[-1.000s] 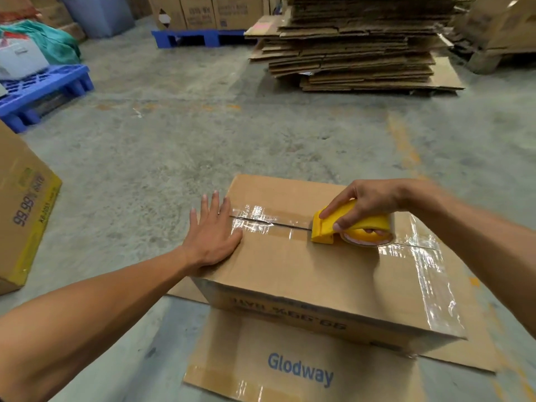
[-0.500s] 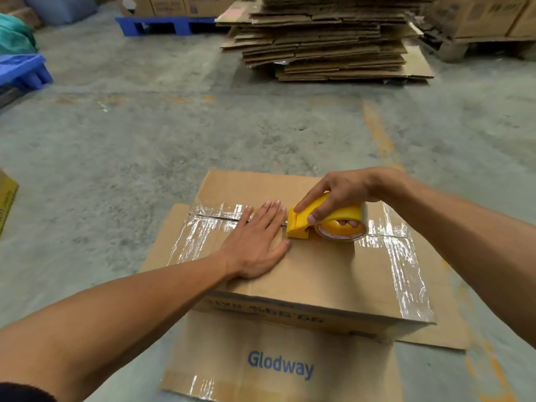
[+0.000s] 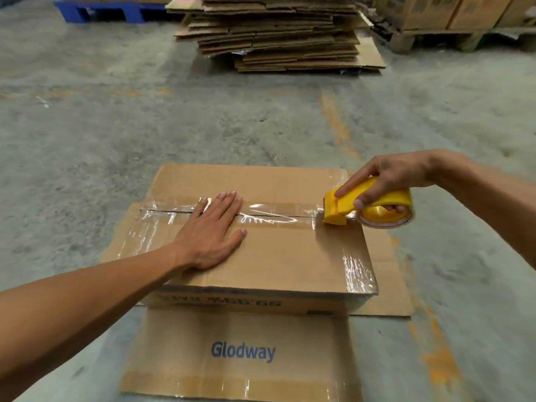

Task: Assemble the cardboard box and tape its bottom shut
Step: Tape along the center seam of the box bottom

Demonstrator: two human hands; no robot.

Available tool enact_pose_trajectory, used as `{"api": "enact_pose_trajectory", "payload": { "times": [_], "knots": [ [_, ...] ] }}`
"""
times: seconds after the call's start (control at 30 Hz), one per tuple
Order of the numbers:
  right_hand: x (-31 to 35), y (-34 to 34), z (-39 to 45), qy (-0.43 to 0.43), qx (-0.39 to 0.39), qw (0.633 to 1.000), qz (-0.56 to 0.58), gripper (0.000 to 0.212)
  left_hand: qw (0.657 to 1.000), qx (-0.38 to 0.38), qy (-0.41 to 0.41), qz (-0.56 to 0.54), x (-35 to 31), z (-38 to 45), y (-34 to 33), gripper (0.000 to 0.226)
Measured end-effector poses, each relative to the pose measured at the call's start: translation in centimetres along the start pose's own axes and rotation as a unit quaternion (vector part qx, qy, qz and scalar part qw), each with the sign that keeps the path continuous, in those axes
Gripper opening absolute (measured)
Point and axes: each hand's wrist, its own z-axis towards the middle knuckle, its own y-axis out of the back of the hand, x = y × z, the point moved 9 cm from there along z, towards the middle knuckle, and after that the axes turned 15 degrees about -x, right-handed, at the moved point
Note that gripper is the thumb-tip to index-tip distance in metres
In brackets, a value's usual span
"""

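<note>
A brown cardboard box [image 3: 290,256] stands upside down on the concrete floor, its bottom flaps closed and facing up. Clear tape [image 3: 275,217] runs along the centre seam. My left hand [image 3: 213,232] lies flat and open on the box, fingers across the taped seam. My right hand [image 3: 388,181] grips a yellow tape dispenser [image 3: 345,206] at the right end of the seam, near the box's right edge. More clear tape shines on the box's right and left edges. One of the box's flaps, printed "Glodway" [image 3: 243,351], lies flat on the floor in front.
A tall stack of flattened cardboard [image 3: 275,33] sits on the floor straight ahead. A blue pallet [image 3: 110,10] is at the far left. Printed boxes on a wooden pallet [image 3: 435,15] stand at the far right. A faded orange line [image 3: 333,117] marks the floor.
My right hand has pulled the dispenser rightwards along the seam to the box's right edge, laying tape. My left hand moved from the left edge onto the seam and stays pressed flat.
</note>
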Motion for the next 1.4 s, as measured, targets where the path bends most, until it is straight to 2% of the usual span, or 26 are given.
{"api": "enact_pose_trajectory", "payload": {
  "times": [0.2,0.33,0.5,0.57,0.63,0.8,1.17,1.4],
  "knots": [
    [-0.3,-1.1,1.1,0.01,0.0,1.0,-0.003,0.037,1.0,0.004,0.005,-0.01,-0.2,0.3,0.6,0.074],
    [-0.8,-1.3,0.9,0.019,0.009,0.999,0.025,0.036,0.999,0.029,0.013,0.001,-1.6,1.7,1.6,0.084],
    [-1.5,-1.4,1.0,0.01,0.016,0.999,0.049,0.036,0.995,0.067,-0.066,-0.017,-11.3,5.5,1.2,0.094],
    [-1.6,-1.3,1.0,0.012,0.018,0.998,0.056,0.036,0.994,0.084,-0.042,-0.046,-14.8,6.4,-0.4,0.099],
    [-1.7,-1.4,1.0,0.017,0.021,0.998,0.06,0.037,0.996,0.069,-0.002,-0.057,-16.5,6.7,-1.7,0.105],
    [-2.1,-1.5,0.8,0.016,0.032,0.996,0.084,0.04,0.999,-0.003,0.028,-0.035,-16.4,6.4,-2.1,0.108],
    [-10.0,3.2,-5.0,-0.039,0.018,0.989,0.142,0.041,0.999,0.003,0.022,-0.03,-16.4,6.1,-2.3,0.109],
    [-11.0,1.6,-3.6,-0.043,0.018,0.995,0.092,0.04,1.0,0.012,0.018,-0.021,-16.6,6.1,-2.2,0.108]
  ]
}}
